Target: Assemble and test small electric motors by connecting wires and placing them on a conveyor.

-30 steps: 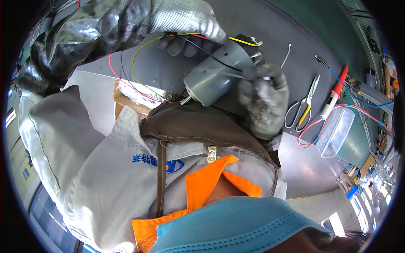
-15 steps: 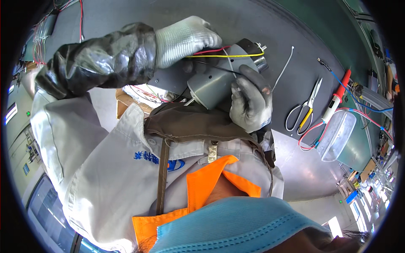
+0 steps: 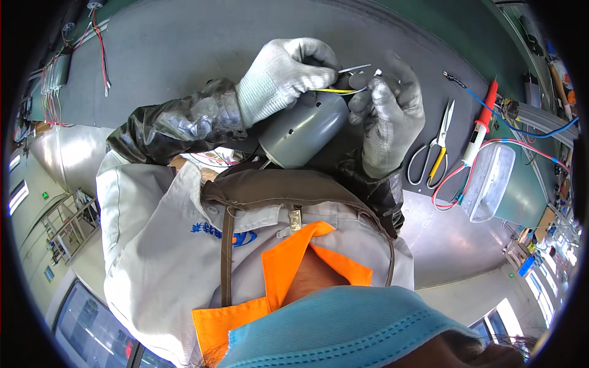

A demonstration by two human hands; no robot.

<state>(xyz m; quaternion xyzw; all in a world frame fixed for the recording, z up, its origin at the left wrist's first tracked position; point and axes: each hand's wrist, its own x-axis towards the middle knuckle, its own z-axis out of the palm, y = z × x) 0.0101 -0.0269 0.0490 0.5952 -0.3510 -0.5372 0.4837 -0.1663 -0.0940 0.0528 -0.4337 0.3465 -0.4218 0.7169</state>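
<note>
A grey cylindrical motor [image 3: 304, 132] lies tilted on the dark bench in front of me, its far end hidden behind my hands. My left hand [image 3: 288, 70], in a white and grey work glove, is closed in a pinch on a thin white cable tie [image 3: 356, 68], whose strip sticks out to the right. Beside it, my gloved right hand [image 3: 392, 110] is closed with its fingertips at a small white tie head [image 3: 377, 72]. Between the hands runs a yellow wire [image 3: 334, 91] above the motor. Whether the tie loops around the wires is hidden by the fingers.
Scissors [image 3: 438, 147] with a yellow-wrapped handle lie to the right. Past them are a red-and-white pen-shaped tool [image 3: 481, 126], a pale metal tray [image 3: 489, 184] and a blue cable [image 3: 515, 132]. At the far left, red wires [image 3: 102, 52] hang near more motors.
Both hands have come together over the motor's far end, the left moving right. The cable tie on the bench at right no longer shows there. The view has shifted slightly.
</note>
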